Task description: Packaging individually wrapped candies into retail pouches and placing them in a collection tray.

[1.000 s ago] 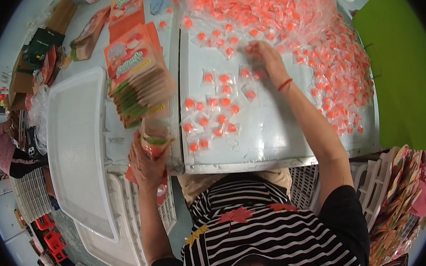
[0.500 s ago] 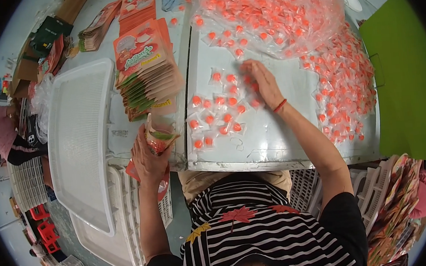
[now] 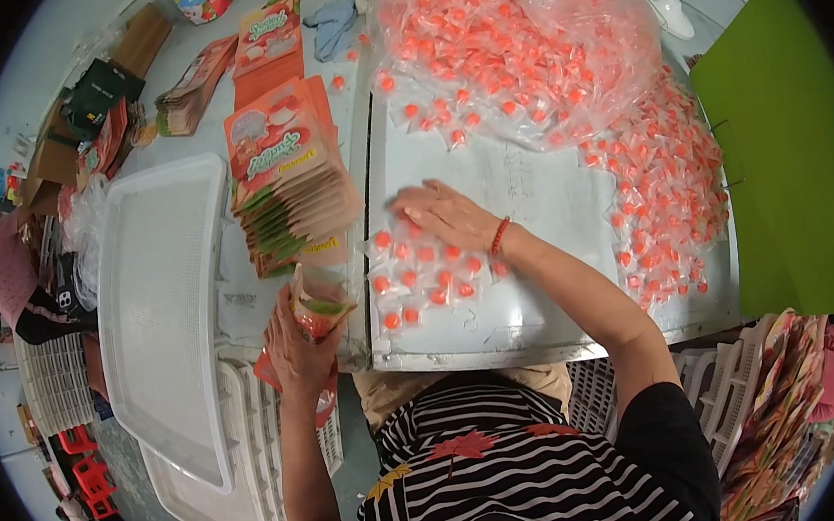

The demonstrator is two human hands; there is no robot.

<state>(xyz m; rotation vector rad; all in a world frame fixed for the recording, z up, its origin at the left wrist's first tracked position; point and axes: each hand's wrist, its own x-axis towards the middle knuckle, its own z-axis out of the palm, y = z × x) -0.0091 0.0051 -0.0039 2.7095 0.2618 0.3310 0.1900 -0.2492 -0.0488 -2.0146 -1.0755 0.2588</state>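
Observation:
My left hand (image 3: 299,353) is closed around a red and green printed pouch (image 3: 321,312) at the table's front edge. The pouch's mouth gapes upward. My right hand (image 3: 443,219) lies flat with fingers stretched toward the left, over the far end of a small group of wrapped orange-red candies (image 3: 425,254). Its fingertips hide a few of them. Beyond my left hand rests a fanned stack of flat pouches (image 3: 282,163).
A large clear bag of candies (image 3: 518,47) lies at the back, with a loose candy heap (image 3: 671,191) at the right. A white mesh tray (image 3: 161,310) sits at left, a green panel (image 3: 782,163) at right. A blue cloth (image 3: 332,27) lies behind.
My right hand has swept left, and the small candy group is bunched closer together near the table's left seam. My left hand still holds the pouch. The whole view has shifted slightly.

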